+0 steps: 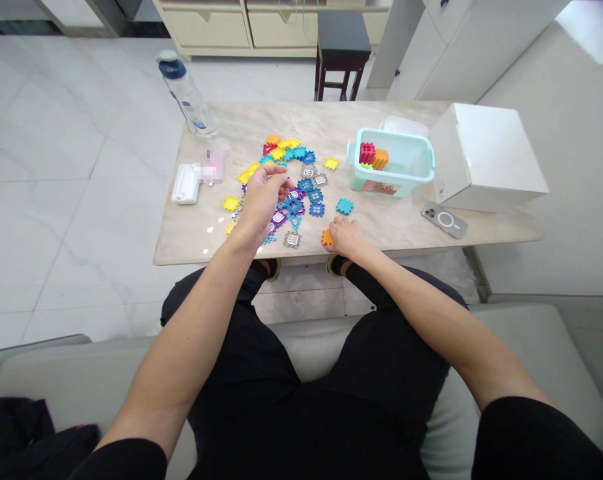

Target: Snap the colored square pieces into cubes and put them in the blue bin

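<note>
While most of the toothed tiles (309,197) lie loose in the middle of the table (406,223), my left hand (261,200) hovers over them, fingers pinched narrow; whether it grips one I cannot tell. My right hand (346,237) curls on an orange tile (326,237) at the near edge. Only a few blocks (374,155) sit in the mint tub (421,177), far right.

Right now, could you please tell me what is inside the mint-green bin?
In the bin, a red block stack and an orange block stand at the left end; its front wall hides whatever lies lower.
</note>
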Tool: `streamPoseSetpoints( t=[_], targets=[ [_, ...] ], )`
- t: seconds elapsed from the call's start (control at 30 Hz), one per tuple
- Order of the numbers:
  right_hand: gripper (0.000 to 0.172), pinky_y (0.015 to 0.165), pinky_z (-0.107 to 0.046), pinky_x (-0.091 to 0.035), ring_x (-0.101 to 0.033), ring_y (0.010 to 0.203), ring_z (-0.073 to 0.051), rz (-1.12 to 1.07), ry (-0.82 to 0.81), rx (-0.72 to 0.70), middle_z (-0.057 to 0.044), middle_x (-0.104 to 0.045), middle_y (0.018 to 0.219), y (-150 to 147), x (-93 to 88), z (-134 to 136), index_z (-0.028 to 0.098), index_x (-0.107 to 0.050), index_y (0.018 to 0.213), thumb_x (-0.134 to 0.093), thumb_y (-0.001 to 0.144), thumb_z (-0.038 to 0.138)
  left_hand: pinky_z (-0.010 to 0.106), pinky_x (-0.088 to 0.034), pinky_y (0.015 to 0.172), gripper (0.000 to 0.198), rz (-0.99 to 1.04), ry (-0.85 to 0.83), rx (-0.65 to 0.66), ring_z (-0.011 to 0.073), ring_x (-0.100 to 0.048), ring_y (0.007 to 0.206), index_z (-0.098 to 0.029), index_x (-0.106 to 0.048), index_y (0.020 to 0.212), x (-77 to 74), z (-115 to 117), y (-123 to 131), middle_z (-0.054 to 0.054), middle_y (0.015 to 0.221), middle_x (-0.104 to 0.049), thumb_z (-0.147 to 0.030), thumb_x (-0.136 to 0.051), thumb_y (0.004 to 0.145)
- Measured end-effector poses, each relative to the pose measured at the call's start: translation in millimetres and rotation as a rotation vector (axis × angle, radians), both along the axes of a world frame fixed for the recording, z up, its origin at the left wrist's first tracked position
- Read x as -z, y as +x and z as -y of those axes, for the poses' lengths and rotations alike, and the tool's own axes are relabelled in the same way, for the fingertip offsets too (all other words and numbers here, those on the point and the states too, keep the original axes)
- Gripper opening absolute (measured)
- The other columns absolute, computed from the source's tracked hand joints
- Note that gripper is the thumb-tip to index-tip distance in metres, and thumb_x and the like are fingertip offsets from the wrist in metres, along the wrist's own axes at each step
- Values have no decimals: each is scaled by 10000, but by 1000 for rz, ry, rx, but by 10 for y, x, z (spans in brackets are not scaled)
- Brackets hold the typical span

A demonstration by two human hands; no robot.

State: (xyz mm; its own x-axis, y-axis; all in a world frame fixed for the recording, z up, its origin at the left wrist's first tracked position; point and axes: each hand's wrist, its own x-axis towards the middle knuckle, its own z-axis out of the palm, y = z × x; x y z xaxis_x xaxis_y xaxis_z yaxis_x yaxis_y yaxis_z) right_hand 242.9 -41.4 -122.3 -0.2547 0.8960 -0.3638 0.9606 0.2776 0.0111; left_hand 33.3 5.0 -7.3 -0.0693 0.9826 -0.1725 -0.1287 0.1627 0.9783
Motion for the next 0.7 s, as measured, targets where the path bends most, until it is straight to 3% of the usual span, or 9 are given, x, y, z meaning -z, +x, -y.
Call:
streamPoseSetpoints(
  t=[0.53,0.7],
  targets=[
    [409,1106,-458,-545,-689,1311,-386,-38,-36,17,-289,-709,1431,-48,-26,-3,84,-795,1337,-762,1000,313,244,-472,651,162,-56,7,25,133,-615,714,-234,-630,994,17,-8,-17,13,821,-682,-129,-680,882],
    [411,1108,-458,-551,-705,1294,-392,-206,49,174,-266,-747,1400,99,-260,-84,76,-797,1285,-829,964,331,238,-481,654,192,-100,45,29,136,-625,731,-237,-647,1030,33,-32,-58,12,862,-700,-154,-689,862]
  ],
)
